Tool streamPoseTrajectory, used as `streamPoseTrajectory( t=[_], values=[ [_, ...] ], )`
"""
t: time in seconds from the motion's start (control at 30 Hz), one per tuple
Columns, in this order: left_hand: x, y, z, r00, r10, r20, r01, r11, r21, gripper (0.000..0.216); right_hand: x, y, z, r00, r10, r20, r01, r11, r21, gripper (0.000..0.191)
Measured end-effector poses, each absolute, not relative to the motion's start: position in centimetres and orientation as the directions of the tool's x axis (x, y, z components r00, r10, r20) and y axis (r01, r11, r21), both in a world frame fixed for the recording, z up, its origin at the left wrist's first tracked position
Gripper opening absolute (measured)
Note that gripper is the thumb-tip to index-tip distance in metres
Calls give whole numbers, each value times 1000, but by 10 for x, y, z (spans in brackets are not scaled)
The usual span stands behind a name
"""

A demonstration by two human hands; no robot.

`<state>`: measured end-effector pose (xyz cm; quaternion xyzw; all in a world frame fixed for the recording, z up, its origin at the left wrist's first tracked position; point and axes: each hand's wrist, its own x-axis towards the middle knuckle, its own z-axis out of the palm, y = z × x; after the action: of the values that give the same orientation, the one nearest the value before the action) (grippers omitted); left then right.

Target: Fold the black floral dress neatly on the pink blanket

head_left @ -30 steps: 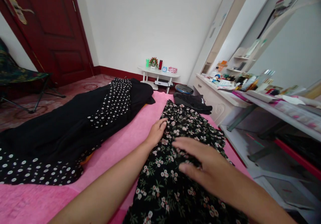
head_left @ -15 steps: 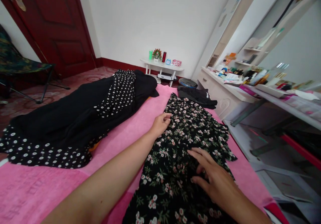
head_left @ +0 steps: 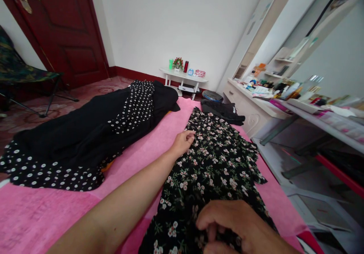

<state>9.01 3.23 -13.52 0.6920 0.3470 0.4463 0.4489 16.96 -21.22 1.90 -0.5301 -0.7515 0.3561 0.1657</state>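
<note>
A black floral dress [head_left: 216, 155] lies spread out lengthwise before me, with small pink-white flowers and green leaves. At its left edge, partway up, is my left hand [head_left: 183, 142], its fingers closed together on the cloth. Low over the near part of the dress is my right hand [head_left: 239, 221]. Its fingers are curled loosely, with a gap between them and the thumb, and I see no cloth held in them. The dress beneath the right hand is partly hidden.
A black garment with white-dotted panels [head_left: 85, 129] lies left on the pink bedspread [head_left: 142, 151]. Folded dark clothes [head_left: 224, 112] rest beyond the dress. A cluttered dressing table [head_left: 264, 104] stands right, a small white table [head_left: 184, 75] by the wall, a camouflage chair [head_left: 28, 77] left.
My right hand has moved toward me along the dress, and its fingers have curled more. The left hand stays at the dress's left edge.
</note>
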Motion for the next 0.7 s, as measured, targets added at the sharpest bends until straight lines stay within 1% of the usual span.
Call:
streamPoseTrajectory(
  t=[0.07,0.1,0.13,0.2,0.27,0.3,0.33,0.37,0.43,0.5,0.6,0.7],
  values=[
    [89,30,-132,364,881,302,102,-360,927,27,166,-205,29,-449,875,-183,573,125,-810,13],
    [89,29,-130,366,880,302,110,-363,925,28,170,-196,28,-427,888,-171,547,103,-831,17],
    [88,27,-128,372,875,311,120,-377,918,28,176,-183,23,-368,921,-131,544,99,-833,20],
    [86,24,-126,399,846,353,157,-443,883,32,194,-152,2,-171,985,12,595,113,-795,22],
    [85,21,-126,452,794,406,212,-538,816,46,215,-120,-28,14,984,176,660,123,-741,19],
    [85,20,-127,485,762,429,241,-588,772,52,224,-106,-44,70,975,211,675,109,-730,21],
    [85,19,-127,516,732,445,267,-632,728,56,231,-95,-59,114,970,215,669,85,-739,26],
    [84,17,-128,542,707,453,288,-663,691,57,235,-87,-72,141,971,192,635,60,-770,33],
    [84,16,-128,581,674,457,323,-706,630,52,237,-81,-87,155,984,92,519,-2,-855,46],
    [85,16,-128,600,665,444,349,-718,603,45,230,-87,-87,111,993,-33,395,-74,-916,54],
    [87,19,-128,607,672,424,370,-711,598,39,213,-105,-74,-21,978,-209,307,-193,-932,62],
    [88,21,-129,612,677,409,368,-701,611,37,201,-124,-64,-100,937,-335,271,-298,-915,66]
  ],
)
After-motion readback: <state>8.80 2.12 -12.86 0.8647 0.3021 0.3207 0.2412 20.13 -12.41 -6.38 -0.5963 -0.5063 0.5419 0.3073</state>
